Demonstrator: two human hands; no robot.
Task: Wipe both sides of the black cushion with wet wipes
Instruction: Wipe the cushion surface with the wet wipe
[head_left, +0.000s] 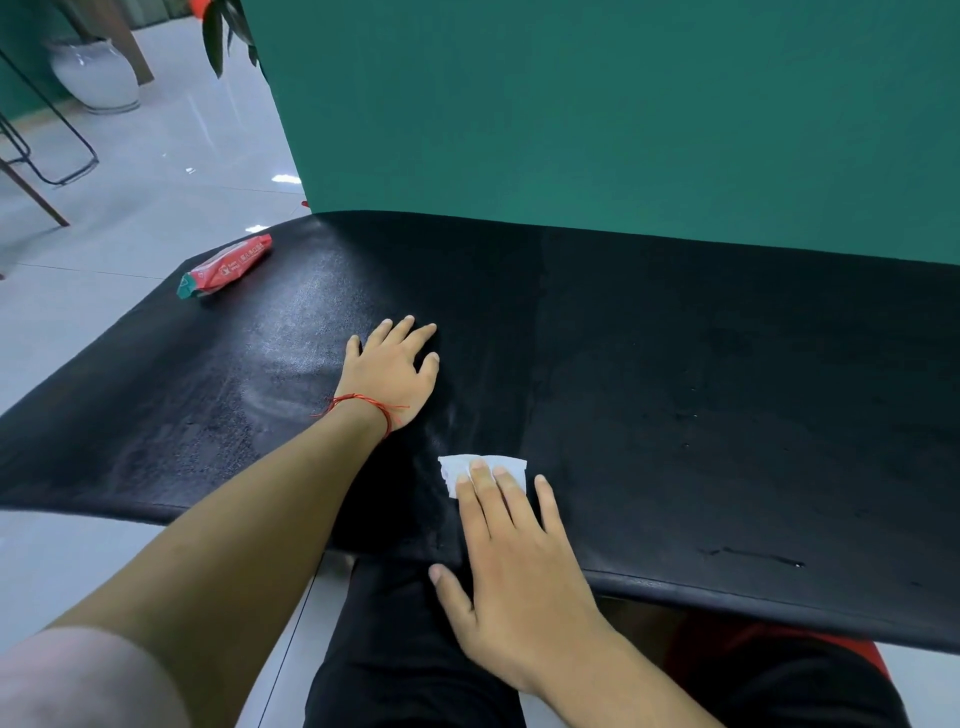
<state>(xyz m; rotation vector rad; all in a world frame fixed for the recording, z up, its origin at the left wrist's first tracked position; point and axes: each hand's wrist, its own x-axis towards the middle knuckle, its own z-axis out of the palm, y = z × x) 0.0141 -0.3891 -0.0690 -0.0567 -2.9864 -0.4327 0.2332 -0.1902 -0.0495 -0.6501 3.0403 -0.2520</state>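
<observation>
Head view is showing the right grip lying released, fingers straight, pressing the white wet wipe flat onto the black cushion near the cushion's front edge. The left grip is likewise released, spread palm-down on the cushion's middle and seemingly bracing it; a red thread bracelet is circling that wrist.

Judging by the surface, the job is looking under way and not near finished. A pale damp sheen is streaking the cushion's left half, which suggests wiping there, while the cushion's right half is looking duller, with only a few droplets and a dark smear near its front edge. That side is probably waiting for the wipe, and the underside, hidden here, would be needing a flip and a full pass.

A red wipes packet is resting on the cushion's far left corner. What is carrying the cushion is hidden. A green wall is rising directly behind the cushion. Beyond the cushion's left end, pale glossy floor tiles are stretching toward a white vase.
</observation>
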